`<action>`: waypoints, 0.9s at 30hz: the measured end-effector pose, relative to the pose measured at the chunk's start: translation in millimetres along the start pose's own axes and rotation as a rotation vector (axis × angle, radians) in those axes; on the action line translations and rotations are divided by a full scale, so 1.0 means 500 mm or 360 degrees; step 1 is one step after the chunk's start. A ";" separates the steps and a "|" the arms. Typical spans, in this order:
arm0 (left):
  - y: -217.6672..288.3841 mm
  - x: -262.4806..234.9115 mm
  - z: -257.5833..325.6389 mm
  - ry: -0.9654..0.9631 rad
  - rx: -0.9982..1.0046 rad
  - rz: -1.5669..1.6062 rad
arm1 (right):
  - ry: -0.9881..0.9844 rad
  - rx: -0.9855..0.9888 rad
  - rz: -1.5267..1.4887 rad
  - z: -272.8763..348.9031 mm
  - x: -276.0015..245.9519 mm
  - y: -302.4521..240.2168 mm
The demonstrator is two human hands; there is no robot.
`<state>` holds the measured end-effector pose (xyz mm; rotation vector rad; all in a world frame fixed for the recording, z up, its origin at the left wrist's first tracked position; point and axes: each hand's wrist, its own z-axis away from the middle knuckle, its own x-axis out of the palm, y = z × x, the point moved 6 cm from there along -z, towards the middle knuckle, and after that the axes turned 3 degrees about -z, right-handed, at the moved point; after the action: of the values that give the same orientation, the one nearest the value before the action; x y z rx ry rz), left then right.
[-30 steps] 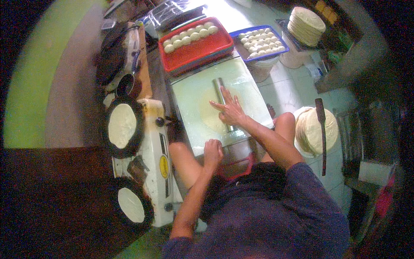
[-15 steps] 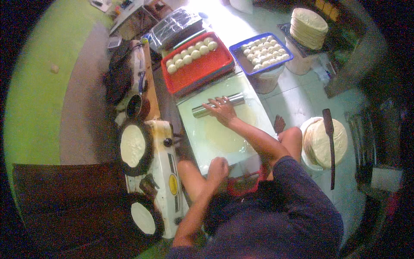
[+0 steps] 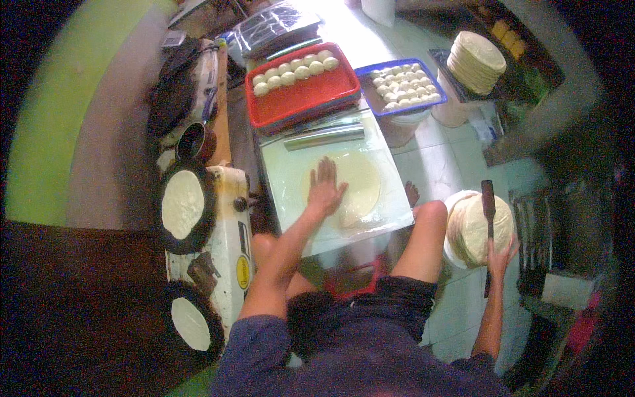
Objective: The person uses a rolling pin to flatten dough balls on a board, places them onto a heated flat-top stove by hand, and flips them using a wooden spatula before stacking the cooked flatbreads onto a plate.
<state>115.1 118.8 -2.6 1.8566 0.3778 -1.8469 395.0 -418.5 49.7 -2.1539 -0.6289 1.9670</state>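
My left hand (image 3: 325, 190) lies flat, fingers stretched, on the left part of a thin round sheet of dough (image 3: 360, 188) on a pale, shiny board. Past the dough, at the board's far side, rests a steel rolling pin (image 3: 325, 136) that neither hand touches. Out to the right, my right hand (image 3: 501, 254) is at the handle of a long dark spatula (image 3: 488, 206), its fingers spread. The spatula lies across a stack of round flatbreads (image 3: 464, 228). Whether the palm touches the handle, I cannot tell.
Beyond the board, a red tray (image 3: 301, 99) and a blue tray (image 3: 376, 100) hold dough balls. A tall flatbread stack (image 3: 475, 63) stands far right. At left, a stove (image 3: 228, 198) carries two dark pans with flatbreads (image 3: 183, 204); a small pot (image 3: 196, 141) sits behind.
My right hand has left the rolling pin and reached right to the spatula. My left hand has moved forward from the board's near edge onto the dough. The view has shifted.
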 end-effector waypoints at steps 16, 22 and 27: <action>0.135 -0.097 0.182 0.0249 -0.0415 0.0750 | -0.0428 -0.1068 -0.0965 0.176 0.050 -0.518; 0.027 -0.150 0.274 0.0373 -0.0514 0.0826 | -0.0960 -0.1813 -0.0949 0.371 0.029 -1.023; -0.110 -0.234 0.406 0.0880 -0.0664 0.0973 | -0.1158 -0.2193 -0.0484 0.470 -0.005 -1.181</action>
<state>-92.2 76.0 112.5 1.8729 0.2991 -0.7774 47.7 73.2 252.8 -1.2991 -2.8433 2.3283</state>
